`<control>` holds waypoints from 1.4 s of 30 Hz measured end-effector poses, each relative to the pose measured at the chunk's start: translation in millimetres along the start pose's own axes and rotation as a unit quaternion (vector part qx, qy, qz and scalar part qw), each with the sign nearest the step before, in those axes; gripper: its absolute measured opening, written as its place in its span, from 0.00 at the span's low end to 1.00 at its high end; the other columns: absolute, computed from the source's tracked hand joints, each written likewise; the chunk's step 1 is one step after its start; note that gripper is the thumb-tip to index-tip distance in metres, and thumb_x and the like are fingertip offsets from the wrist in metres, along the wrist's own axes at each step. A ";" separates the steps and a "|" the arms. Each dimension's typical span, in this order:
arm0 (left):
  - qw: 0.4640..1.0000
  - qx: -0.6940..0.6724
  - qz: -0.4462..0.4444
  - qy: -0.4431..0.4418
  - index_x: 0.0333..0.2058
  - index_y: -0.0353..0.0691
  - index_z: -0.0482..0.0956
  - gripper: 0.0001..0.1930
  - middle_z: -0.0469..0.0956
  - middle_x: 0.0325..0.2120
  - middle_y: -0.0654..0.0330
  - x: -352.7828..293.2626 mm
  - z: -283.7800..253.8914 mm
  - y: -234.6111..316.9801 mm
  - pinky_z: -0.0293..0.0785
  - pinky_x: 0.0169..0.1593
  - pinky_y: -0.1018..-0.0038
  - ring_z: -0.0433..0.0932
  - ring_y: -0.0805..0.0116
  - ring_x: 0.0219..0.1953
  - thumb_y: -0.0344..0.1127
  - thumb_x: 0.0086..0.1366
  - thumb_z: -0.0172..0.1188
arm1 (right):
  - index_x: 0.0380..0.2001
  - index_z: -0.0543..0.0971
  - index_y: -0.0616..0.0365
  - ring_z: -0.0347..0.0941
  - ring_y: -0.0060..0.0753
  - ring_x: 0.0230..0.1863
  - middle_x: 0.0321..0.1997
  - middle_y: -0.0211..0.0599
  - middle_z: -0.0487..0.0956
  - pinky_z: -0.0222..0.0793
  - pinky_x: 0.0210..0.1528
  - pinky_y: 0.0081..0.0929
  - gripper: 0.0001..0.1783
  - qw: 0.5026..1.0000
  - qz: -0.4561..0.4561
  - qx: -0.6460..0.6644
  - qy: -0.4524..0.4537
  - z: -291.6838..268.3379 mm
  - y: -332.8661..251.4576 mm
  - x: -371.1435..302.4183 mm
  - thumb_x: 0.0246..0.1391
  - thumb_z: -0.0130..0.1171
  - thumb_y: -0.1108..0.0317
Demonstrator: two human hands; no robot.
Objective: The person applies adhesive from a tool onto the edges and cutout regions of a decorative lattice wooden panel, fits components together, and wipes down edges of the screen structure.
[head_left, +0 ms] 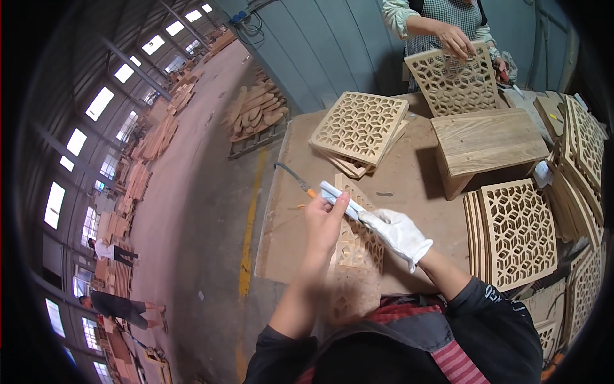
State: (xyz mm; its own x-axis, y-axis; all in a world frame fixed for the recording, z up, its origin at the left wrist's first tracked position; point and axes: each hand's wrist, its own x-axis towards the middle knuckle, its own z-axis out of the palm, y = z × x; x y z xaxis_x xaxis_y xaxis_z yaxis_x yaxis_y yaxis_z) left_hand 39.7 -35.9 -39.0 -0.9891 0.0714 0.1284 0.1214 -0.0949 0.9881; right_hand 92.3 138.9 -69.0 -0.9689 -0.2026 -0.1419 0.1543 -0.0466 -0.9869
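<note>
In front of my body, both hands meet on a folded whitish strip (330,192), perhaps sandpaper; its exact kind is unclear. My bare left hand (325,217) pinches it with the thumb on top. My right hand (398,233), in a white glove, grips its lower right end. Beneath them a lattice-cut wooden panel (358,288) leans from the table toward my body, partly covered by my hands and arm. Close to my left fingers lies a tool with an orange part (311,192) and a dark cord; my hand hides part of it.
Lattice panels (361,127) are stacked at the back of the brown table (409,153). More panels (519,233) stand on the right beside a small wooden bench (489,141). Across the table a person holds another panel (451,80). Wooden pieces (256,109) fill a pallet on the floor.
</note>
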 end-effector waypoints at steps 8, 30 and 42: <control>0.998 0.016 -0.003 -0.063 0.36 0.32 0.79 0.07 0.81 0.30 0.63 -1.5 15.4 7.1 0.72 0.36 0.80 0.76 0.80 0.31 0.32 0.67 0.62 | 0.46 0.80 0.57 0.60 0.13 0.21 0.24 0.22 0.73 0.54 0.23 0.17 0.18 0.878 -0.406 -0.219 0.130 -7.3 14.7 25.9 0.64 0.57 0.54; 0.999 0.045 -0.018 0.004 0.35 0.30 0.82 0.14 0.83 0.29 0.61 -4.8 11.0 8.5 0.71 0.37 0.80 0.77 0.78 0.30 0.38 0.71 0.58 | 0.31 0.82 0.43 0.78 0.53 0.28 0.25 0.41 0.81 0.73 0.34 0.46 0.18 0.902 -0.171 -0.331 0.219 19.1 -18.9 -4.8 0.62 0.48 0.47; 0.997 0.065 -0.038 0.002 0.42 0.27 0.80 0.11 0.84 0.32 0.55 -8.3 3.4 12.4 0.75 0.42 0.76 0.81 0.72 0.34 0.31 0.71 0.56 | 0.36 0.86 0.44 0.79 0.47 0.38 0.33 0.41 0.83 0.72 0.45 0.36 0.19 0.973 -0.038 -0.148 0.171 28.2 -23.6 -5.5 0.55 0.53 0.47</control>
State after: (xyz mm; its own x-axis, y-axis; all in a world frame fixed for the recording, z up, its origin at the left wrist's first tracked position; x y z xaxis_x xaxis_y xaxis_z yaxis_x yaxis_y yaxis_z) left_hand 49.7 -34.3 -27.5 -0.9962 0.0701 0.0520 0.0549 0.0404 0.9977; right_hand 99.4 113.5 -42.7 -0.9908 0.1307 -0.0357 0.0672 0.2458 -0.9670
